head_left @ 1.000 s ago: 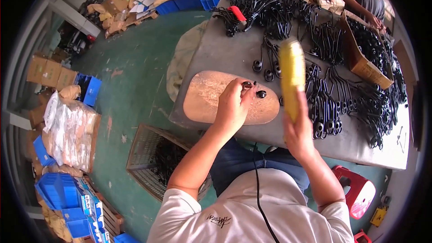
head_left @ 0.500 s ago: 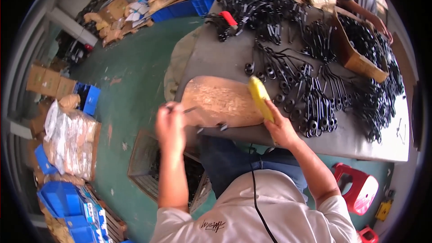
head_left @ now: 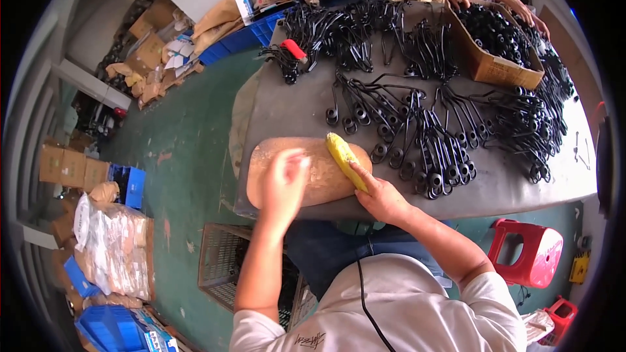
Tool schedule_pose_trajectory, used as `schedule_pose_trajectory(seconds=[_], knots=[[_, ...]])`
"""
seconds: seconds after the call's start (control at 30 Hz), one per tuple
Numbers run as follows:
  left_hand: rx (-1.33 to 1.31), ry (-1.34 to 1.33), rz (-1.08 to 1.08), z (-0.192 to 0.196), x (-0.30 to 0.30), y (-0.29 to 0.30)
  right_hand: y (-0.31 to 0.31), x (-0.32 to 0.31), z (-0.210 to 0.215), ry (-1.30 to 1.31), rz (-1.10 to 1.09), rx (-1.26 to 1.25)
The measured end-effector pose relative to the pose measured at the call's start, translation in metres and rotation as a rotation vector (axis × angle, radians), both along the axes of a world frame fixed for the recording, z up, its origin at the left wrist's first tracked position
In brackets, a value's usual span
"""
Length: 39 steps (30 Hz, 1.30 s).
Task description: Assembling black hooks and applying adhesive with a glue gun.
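Note:
My right hand (head_left: 385, 199) is wrapped round a long yellow block-like object (head_left: 342, 158) with a rough surface; I cannot make out its exact kind. It slants over the right part of a worn wooden board (head_left: 326, 186) with rounded corners, lying at the table's front left. Above the board's left part is my left hand (head_left: 284, 179), smeared by motion. Nothing shows clearly in its fingers. Right of the board, bent black metal rods with ringed ends (head_left: 430, 156) lie fanned out in bunches.
A cardboard box (head_left: 505, 78) of black parts stands on the grey table (head_left: 287, 107) at the far right. A red object (head_left: 294, 49) lies among rods. Two people work across the table. Below are a plastic crate (head_left: 218, 264) and red stool (head_left: 529, 254).
My left hand has moved right, from beside the board to over it; the thin dark rod it held no longer shows. The yellow object stays in my right hand. The whole view has shifted.

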State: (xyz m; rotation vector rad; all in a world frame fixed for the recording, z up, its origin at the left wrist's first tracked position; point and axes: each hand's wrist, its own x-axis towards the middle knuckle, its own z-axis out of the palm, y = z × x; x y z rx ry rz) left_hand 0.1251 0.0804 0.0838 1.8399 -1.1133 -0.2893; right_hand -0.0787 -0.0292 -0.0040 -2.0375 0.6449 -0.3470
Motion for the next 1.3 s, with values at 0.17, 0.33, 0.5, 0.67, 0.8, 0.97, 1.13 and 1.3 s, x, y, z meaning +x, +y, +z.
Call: schedule_pose_trajectory(seconds=[0.17, 0.33, 0.5, 0.67, 0.8, 0.97, 1.13, 1.3], knots=[[-0.007, 0.046, -0.42, -0.025, -0.082, -0.112, -0.001, 0.008, -0.04, -0.141, 0.025, -0.058], [0.247, -0.163, -0.536, -0.038, -0.15, -0.157, 0.002, 0.006, -0.027, -0.303, 0.083, -0.023], [0.338, -0.35, -0.422, -0.055, -0.18, -0.183, 0.0, 0.004, -0.038, -0.39, 0.132, -0.077], [0.002, -0.221, -0.347, -0.058, -0.189, -0.176, -0.011, 0.0, -0.009, 0.026, 0.258, 0.19], [-0.23, 0.228, -0.403, -0.017, -0.188, -0.15, -0.007, 0.0, -0.009, 0.033, 0.223, 0.159], [-0.251, 0.886, -0.439, 0.05, -0.12, -0.113, -0.011, -0.005, -0.026, 0.057, -0.005, 0.425], [-0.347, 0.642, -0.262, 0.074, -0.049, -0.051, -0.004, -0.041, 0.008, -0.167, -0.064, 0.806], [-0.162, 0.579, -0.27, 0.04, -0.001, -0.023, 0.007, -0.053, 0.028, -0.176, -0.215, 0.597]])
